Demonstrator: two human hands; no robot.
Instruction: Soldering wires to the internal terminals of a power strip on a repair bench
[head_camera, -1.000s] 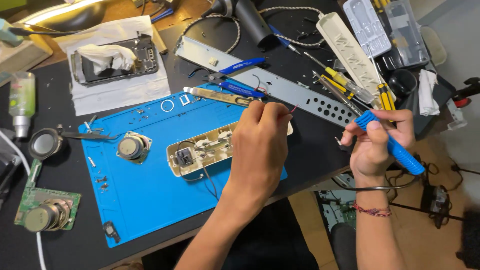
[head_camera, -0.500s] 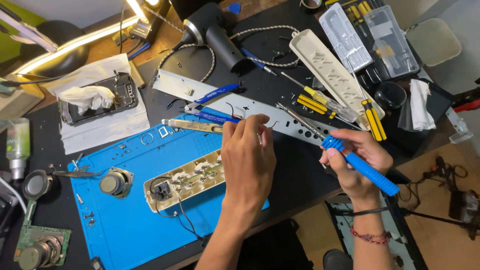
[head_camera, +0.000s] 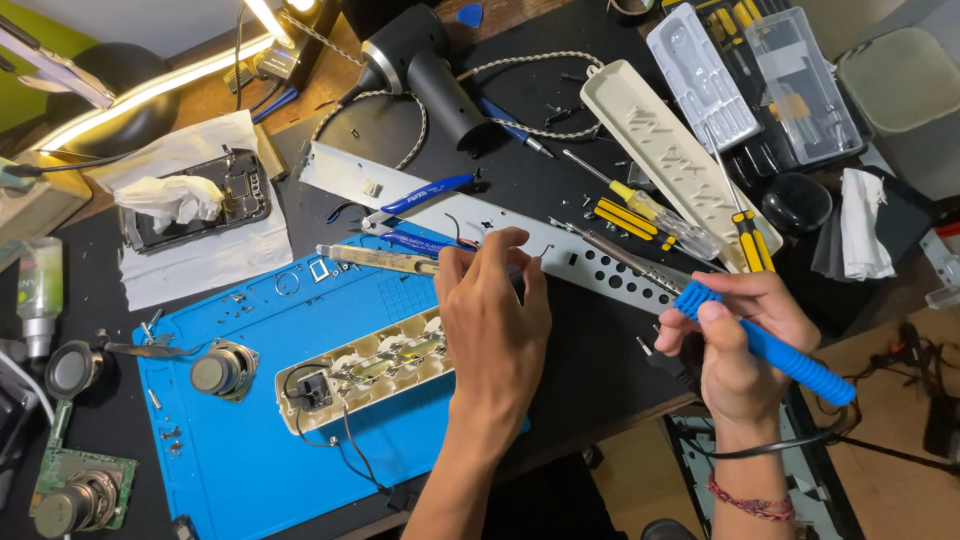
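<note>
Mat (head_camera: 240, 450), blue, covers the left of the bench; the opened power strip base (head_camera: 365, 380) lies on its right half, internals up, w/ a small speaker (head_camera: 222, 370) just beside. Left hand (head_camera: 495, 330) hangs over the strip's right end, fingers pinched shut on a thin wire (head_camera: 540, 250). Right hand (head_camera: 740, 350) is wrapped closed around the blue-handled soldering iron (head_camera: 740, 335), tip aimed at the wire end. Judgement: keep wire steady, bring tip in low, brace wrists. Room: bench edge sits close under both forearms; screwdrivers (head_camera: 650, 215) crowd behind; bare bench between the hands gives approach room.
</note>
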